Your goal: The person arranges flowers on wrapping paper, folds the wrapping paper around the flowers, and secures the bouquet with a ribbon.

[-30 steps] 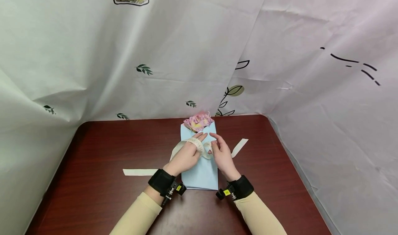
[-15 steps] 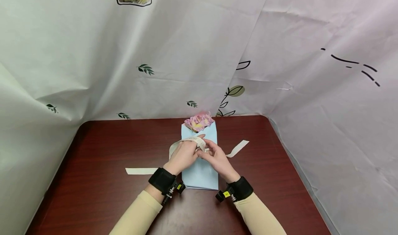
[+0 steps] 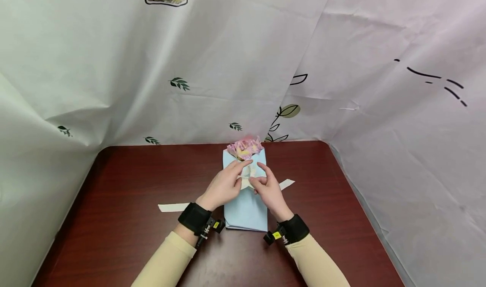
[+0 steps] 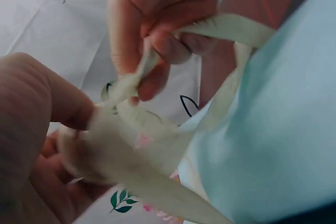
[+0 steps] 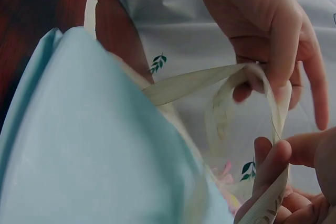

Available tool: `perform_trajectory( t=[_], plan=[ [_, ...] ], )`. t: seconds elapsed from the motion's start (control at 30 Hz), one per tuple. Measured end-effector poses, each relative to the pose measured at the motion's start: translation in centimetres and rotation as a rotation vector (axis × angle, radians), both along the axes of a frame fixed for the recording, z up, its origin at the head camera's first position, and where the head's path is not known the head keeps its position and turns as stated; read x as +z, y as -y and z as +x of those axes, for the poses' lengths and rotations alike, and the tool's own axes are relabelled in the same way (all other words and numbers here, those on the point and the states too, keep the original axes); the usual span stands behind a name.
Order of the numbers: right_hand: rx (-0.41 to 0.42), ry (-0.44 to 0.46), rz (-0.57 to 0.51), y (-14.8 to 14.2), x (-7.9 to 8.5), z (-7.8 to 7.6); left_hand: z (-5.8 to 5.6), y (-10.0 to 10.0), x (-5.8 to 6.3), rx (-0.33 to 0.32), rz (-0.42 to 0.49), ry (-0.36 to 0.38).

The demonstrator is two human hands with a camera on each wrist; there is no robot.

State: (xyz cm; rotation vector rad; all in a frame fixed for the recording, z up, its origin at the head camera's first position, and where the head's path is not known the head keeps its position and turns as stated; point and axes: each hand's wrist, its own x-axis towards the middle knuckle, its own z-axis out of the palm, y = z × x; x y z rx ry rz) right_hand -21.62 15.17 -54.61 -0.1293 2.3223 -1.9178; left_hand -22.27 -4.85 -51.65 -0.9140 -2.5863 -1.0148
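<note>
A cream ribbon with printed lettering (image 5: 194,82) passes round a light blue paper wrap (image 3: 246,213) that lies on the table. Out of the wrap's far end shows a pink and yellow flower (image 3: 246,148). Above the wrap's upper half, my left hand (image 3: 224,185) pinches a looped part of the ribbon between thumb and fingers. My right hand (image 3: 270,192) is close beside it, thumb and fingers pinching another stretch of the same ribbon (image 4: 231,27). In the left wrist view the ribbon near my left fingers is blurred. The flower's stem is hidden inside the wrap.
One ribbon tail (image 3: 173,207) lies on the dark red-brown table (image 3: 133,236) to the left, and the other tail (image 3: 287,184) sticks out to the right. A pale printed cloth (image 3: 212,59) hangs behind the table's far edge.
The ribbon loop that lay over my left hand has come off its back and is now between both hands. The hands met, then parted slightly. Both ribbon tails have drawn inward.
</note>
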Motion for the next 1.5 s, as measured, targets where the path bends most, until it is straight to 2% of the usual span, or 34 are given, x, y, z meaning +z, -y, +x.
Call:
perform_trajectory(
  t=[0.23, 0.3, 0.37, 0.53, 0.67, 0.8, 0.87, 0.97, 1.07, 1.2, 1.27, 1.33, 1.4, 1.47, 1.5],
  plan=[
    [-0.005, -0.086, 0.054, 0.0, -0.1, 0.1, -0.4, -0.2, -0.7, -0.010, -0.093, -0.336],
    [0.002, -0.097, 0.090, -0.2, -0.1, 0.2, -0.5, -0.2, -0.7, -0.005, -0.104, -0.391],
    [0.030, -0.108, 0.139, -0.5, 0.0, 0.4, -0.5, -0.1, -0.7, -0.006, -0.113, -0.406],
    [0.134, -0.203, 0.338, -1.3, 0.2, 0.2, -0.3, 0.4, -0.5, -0.028, -0.176, -0.340],
    [0.145, -0.261, 0.429, -1.5, 0.1, 0.1, -0.2, 0.5, -0.7, -0.049, -0.238, -0.297],
    [0.160, -0.229, 0.408, -1.6, 0.2, 0.0, -0.2, 0.4, -1.0, -0.035, -0.261, -0.275],
    [0.186, -0.201, 0.391, -1.6, 0.4, 0.0, -0.2, 0.3, -1.1, -0.014, -0.244, -0.251],
    [0.223, -0.170, 0.364, -1.8, 0.3, -0.1, -0.2, 0.2, -1.3, 0.015, -0.196, -0.185],
    [0.203, -0.181, 0.342, -2.0, 0.0, 0.2, -0.1, 0.2, -1.5, 0.037, -0.142, -0.098],
    [0.077, -0.306, 0.302, -2.0, -0.8, 0.9, -0.2, 0.3, -1.8, 0.072, -0.085, 0.008],
    [0.000, -0.424, 0.287, -2.0, -1.3, 1.4, -0.2, 0.4, -1.8, 0.090, -0.054, 0.061],
    [-0.042, -0.538, 0.277, -1.8, -1.7, 2.1, -0.2, 0.4, -1.8, 0.105, -0.025, 0.104],
    [-0.023, -0.604, 0.309, -1.6, -2.1, 2.8, -0.1, 0.5, -1.7, 0.119, 0.001, 0.136],
    [0.042, -0.594, 0.367, -1.3, -2.5, 3.6, 0.0, 0.5, -1.6, 0.131, 0.013, 0.160],
    [0.074, -0.558, 0.399, -1.1, -2.7, 3.9, 0.1, 0.4, -1.6, 0.136, 0.017, 0.166]
  ],
)
